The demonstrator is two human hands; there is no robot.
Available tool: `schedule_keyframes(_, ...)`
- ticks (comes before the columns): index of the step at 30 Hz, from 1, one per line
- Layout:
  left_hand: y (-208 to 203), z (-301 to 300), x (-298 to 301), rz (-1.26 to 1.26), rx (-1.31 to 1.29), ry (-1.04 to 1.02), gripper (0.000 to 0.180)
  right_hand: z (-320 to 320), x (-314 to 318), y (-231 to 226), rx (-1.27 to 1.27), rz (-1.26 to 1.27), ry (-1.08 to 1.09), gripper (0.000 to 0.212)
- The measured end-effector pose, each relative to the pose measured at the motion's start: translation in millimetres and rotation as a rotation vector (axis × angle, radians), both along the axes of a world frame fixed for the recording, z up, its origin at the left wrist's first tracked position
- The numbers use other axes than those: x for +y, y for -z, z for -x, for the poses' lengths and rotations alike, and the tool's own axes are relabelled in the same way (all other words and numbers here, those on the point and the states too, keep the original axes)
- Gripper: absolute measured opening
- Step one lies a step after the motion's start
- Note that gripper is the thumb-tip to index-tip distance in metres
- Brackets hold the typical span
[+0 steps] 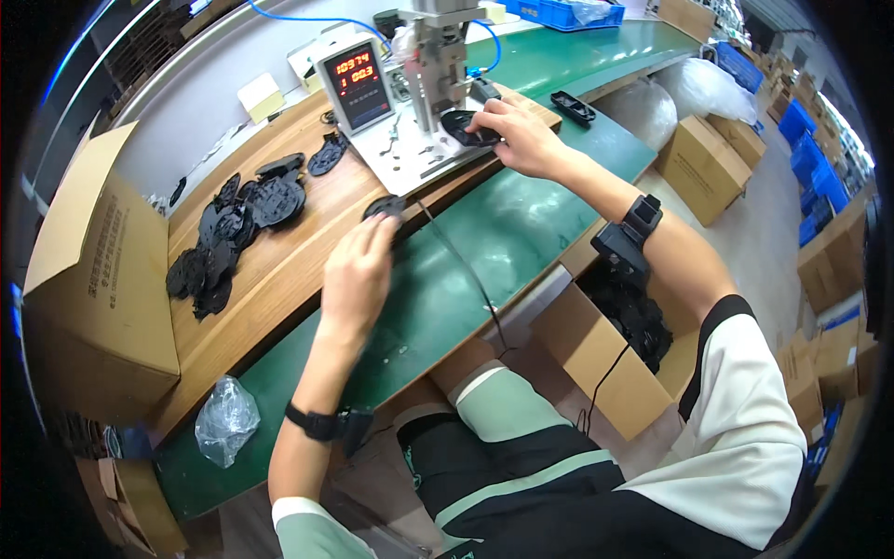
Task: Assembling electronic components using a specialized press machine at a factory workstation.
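At the base of a metal press [438, 65], my right hand [523, 138] grips a black curved plastic part [463, 128] by its right side. The part lies under the press head, over the white base plate [410, 166]. My left hand [358, 275] is closer to me, at the front edge of the wooden board [279, 247], its fingertips closed on a thin black plastic piece [382, 207]. That hand is slightly blurred. Left of it, a pile of flat black plastic pieces [237, 219] lies on the board, and a similar single piece [327, 155] sits beside the counter box.
A counter box with red digits [356, 82] stands left of the press. An open carton [112, 279] flanks the pile. A clear plastic bag [226, 421] rests on the green table [447, 270]. A black tray-like part [572, 109] lies right. Below my right arm, a carton [601, 359] holds black parts.
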State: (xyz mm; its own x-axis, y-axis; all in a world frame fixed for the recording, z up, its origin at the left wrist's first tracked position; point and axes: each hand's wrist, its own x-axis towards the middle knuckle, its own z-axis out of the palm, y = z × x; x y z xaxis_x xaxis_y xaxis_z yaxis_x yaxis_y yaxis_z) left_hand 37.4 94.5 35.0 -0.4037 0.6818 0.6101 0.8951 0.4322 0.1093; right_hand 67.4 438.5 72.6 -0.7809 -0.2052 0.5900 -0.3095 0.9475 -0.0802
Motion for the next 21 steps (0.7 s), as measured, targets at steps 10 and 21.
schedule_keyframes(10, -21, 25, 161, 0.213, 0.373, 0.005, 0.047, -211, -23, 55, 0.382, 0.513, 0.353, 0.037)
schedule_keyframes(21, -21, 38, 185, 0.264, 0.255, -0.029, 0.045, -411, 41, 311, -0.168, 0.627, 1.039, 0.03)
